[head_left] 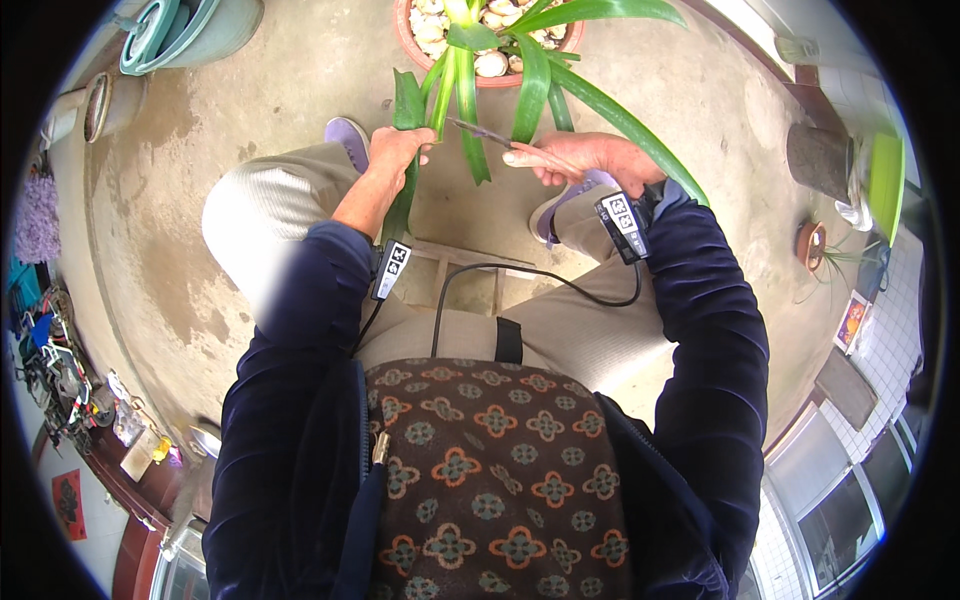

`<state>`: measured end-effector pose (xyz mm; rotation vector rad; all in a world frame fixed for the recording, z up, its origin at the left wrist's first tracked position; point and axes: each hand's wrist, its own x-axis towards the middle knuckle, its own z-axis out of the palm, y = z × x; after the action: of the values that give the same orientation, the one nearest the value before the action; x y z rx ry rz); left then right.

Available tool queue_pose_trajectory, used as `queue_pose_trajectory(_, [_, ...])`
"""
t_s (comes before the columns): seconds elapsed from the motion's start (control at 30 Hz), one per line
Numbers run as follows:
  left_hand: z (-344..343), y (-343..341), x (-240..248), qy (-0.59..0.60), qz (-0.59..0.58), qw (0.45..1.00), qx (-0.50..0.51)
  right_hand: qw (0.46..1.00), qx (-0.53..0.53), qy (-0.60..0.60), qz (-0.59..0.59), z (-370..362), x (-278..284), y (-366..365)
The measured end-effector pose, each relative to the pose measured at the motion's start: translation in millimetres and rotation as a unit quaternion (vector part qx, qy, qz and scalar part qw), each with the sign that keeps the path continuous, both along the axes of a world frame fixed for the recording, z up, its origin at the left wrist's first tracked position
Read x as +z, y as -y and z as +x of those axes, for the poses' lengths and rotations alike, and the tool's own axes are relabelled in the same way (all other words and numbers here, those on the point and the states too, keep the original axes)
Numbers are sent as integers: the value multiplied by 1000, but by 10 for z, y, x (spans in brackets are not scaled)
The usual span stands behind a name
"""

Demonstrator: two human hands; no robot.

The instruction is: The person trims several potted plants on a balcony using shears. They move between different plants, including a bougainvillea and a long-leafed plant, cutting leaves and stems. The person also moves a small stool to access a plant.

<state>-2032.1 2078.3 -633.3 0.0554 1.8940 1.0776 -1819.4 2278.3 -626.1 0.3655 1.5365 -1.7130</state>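
Note:
A potted plant with long strap-like green leaves (535,85) stands at the top middle. Its round reddish-brown pot (403,35) holds pale shells or stones on top. My left hand (388,165) is closed round a long green leaf (406,103), whose lower end hangs below my fist. To the right, my right hand (590,160) grips scissors with dark blades (482,132) and pinkish-orange handles. The blades point left toward the leaves near my left hand and look closed or nearly so. Part of the handles is hidden by my fingers.
My knees are spread, with purple shoes (350,140) below the pot. A low wooden stool (468,290) shows between my legs. Blue-green tubs (220,35) stand at the far left. On the right are a dark bucket (820,160) and a small potted plant (812,243). Black cables run between wrist devices.

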Motion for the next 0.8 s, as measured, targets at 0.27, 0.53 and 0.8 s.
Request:
queue_pose_trajectory(0.27, [49, -13, 219, 28, 24, 999, 28, 997, 1, -37, -60, -99, -132, 17])
queue_pose_trajectory(0.53, [74, -51, 354, 53, 66, 995, 56, 994, 1, 39, 98, -304, 311, 210])
queue_pose_trajectory(0.8, [72, -40, 381, 59, 68, 994, 66, 992, -2, 4, 122, -336, 351, 219])
